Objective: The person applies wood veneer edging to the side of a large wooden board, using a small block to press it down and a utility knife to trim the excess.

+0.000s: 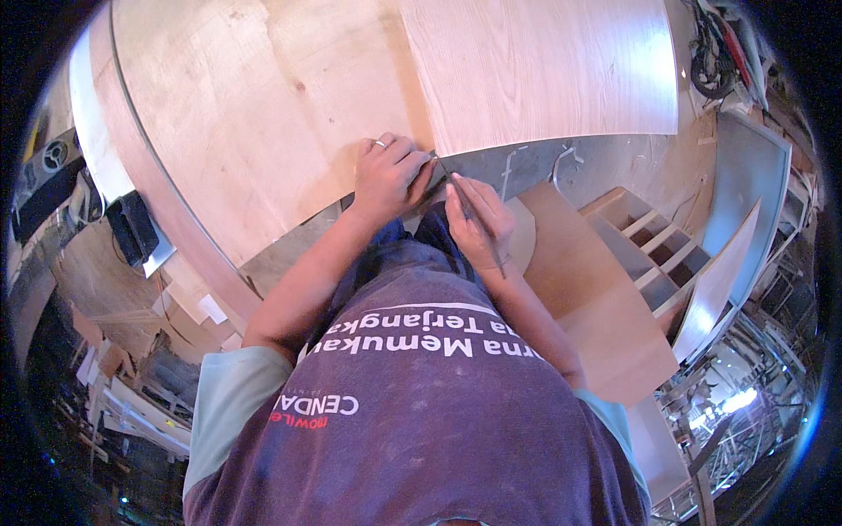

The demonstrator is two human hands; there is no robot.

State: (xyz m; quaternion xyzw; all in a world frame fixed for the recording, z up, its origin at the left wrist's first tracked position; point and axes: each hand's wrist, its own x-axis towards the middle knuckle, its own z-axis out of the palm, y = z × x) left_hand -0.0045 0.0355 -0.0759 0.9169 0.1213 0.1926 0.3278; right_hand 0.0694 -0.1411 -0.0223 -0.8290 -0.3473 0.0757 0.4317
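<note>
My left hand (pixel 388 175) presses down on a large plywood board (pixel 263 105), right at the near corner where a paler wood-grain sheet (pixel 544 70) lies on top. A ring shows on one finger. My right hand (pixel 478 219) holds a thin dark tool, like a pencil or blade (pixel 469 215), with its tip set against the corner edge of the pale sheet. Both hands sit close together, almost touching, at the board's near edge.
A grey surface (pixel 535 167) shows under the sheets. A brown board (pixel 596 289) leans at my right, beside a small wooden shelf unit (pixel 649 245) and a grey panel (pixel 745 184). Scrap wood lies on the floor at left (pixel 132 368). A dark tool (pixel 132 228) rests at left.
</note>
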